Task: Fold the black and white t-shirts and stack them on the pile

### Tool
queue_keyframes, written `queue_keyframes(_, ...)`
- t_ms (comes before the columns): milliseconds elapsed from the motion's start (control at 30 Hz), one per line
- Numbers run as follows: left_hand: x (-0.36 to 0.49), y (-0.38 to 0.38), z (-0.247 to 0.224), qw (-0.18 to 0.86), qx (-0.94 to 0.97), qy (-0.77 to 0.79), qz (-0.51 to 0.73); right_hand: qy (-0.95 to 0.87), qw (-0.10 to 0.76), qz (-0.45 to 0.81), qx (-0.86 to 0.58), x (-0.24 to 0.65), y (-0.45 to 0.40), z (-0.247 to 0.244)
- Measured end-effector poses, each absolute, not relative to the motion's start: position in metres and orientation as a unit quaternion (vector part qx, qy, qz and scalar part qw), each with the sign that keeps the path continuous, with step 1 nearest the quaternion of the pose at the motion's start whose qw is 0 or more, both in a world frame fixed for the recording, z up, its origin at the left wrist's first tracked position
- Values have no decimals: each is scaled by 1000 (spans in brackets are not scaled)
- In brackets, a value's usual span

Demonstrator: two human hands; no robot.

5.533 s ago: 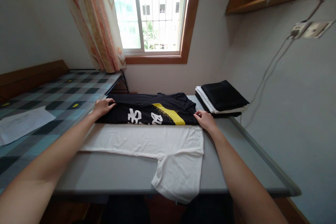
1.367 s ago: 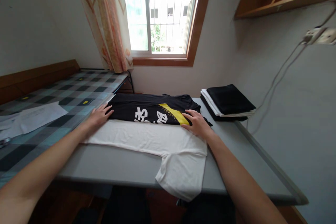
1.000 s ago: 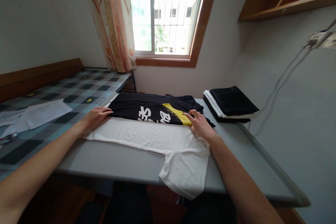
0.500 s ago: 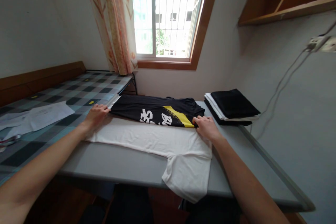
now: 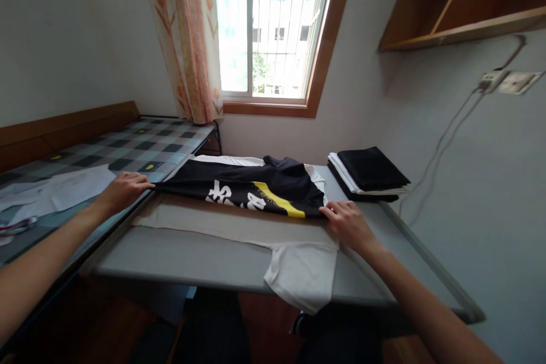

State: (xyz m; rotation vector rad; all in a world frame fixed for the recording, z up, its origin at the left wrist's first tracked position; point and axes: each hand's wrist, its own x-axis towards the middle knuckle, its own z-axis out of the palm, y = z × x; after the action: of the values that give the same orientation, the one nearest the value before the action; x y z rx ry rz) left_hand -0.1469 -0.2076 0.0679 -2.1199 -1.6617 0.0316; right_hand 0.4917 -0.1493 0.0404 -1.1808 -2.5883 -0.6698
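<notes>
A black T-shirt (image 5: 239,178) with white lettering and a yellow stripe is stretched between my two hands. My left hand (image 5: 127,189) pinches its left end, pulled to a point over the table's left edge. At the other end, my right hand (image 5: 347,222) grips the near corner beside the yellow stripe. Beneath lies a white T-shirt (image 5: 239,226), spread on the grey table (image 5: 179,256); its near sleeve (image 5: 301,270) hangs over the front edge. More white cloth shows behind the black shirt.
A stack of folded black and white clothes (image 5: 369,172) sits at the table's back right. On the left, a checkered bed (image 5: 115,151) holds paper sheets (image 5: 63,190). A wooden shelf (image 5: 447,34) and a wall socket with cables (image 5: 495,81) are at the right.
My left hand has moved left, pulling the black shirt's end outward and taut. The shirt's near edge has lifted and shifted slightly toward me, showing white cloth behind. My right hand still grips its corner.
</notes>
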Motion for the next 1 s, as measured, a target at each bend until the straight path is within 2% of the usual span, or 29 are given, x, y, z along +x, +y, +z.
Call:
queue_keyframes(100, -153, -220, 40, 165, -766, -620, 24, -883, 92, -204, -412, 500, -160, 22)
queue_keyframes(200, -149, -223, 29, 139, -754, -642, 15, -881, 106, -189, -421, 507, -164, 24)
queue_keyframes(433, -134, -233, 47, 50, -735, -674, -43, -902, 134, -51, -407, 525, -171, 19)
queue_keyframes(533, -119, -230, 53, 74, -736, -671, -46, -896, 151, 1, -417, 525, -172, 16)
queue_keyframes(700, -70, -197, 50, 105, -751, -642, -110, -880, 173, 18, -442, 507, -156, 28)
queue_keyframes(867, -5, -146, 35, 50, -792, -578, -189, -850, 219, 53, -476, 477, -122, 34)
queue_keyframes(1000, 31, -108, 14, -3, -806, -563, -184, -838, 232, 87, -487, 449, -97, 33)
